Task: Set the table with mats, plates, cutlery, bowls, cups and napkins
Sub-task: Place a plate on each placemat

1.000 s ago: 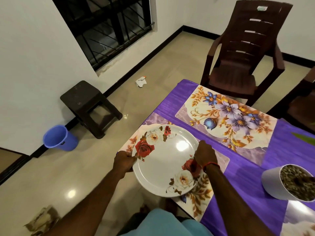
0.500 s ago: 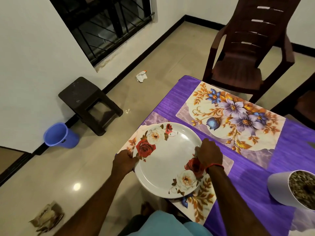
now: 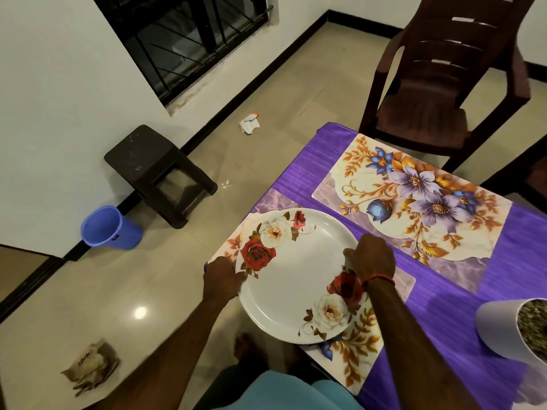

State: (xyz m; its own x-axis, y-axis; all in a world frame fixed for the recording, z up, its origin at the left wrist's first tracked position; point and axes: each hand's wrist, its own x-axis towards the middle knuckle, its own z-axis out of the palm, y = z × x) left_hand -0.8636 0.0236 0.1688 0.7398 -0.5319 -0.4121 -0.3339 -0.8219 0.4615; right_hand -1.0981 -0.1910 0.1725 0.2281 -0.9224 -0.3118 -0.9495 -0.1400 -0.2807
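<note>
The left hand (image 3: 223, 276) grips the left rim of the rose-patterned plate (image 3: 296, 279); the right hand (image 3: 371, 257) grips its right rim, fingers curled. The plate is over the near floral mat (image 3: 355, 359), overhanging the left edge of the purple table (image 3: 444, 321); 1 far floral mat (image 3: 414, 202) lies beyond

**Hands grip a rose-patterned plate (image 3: 296, 279) at the table's (image 3: 444, 321) near-left corner**

The left hand (image 3: 222, 276) grips the plate's left rim and the right hand (image 3: 373, 258) its right rim, over a floral mat (image 3: 352, 353). The plate overhangs the table's left edge. A second mat (image 3: 414, 202) lies by the far edge, before a chair (image 3: 444, 84).
</note>
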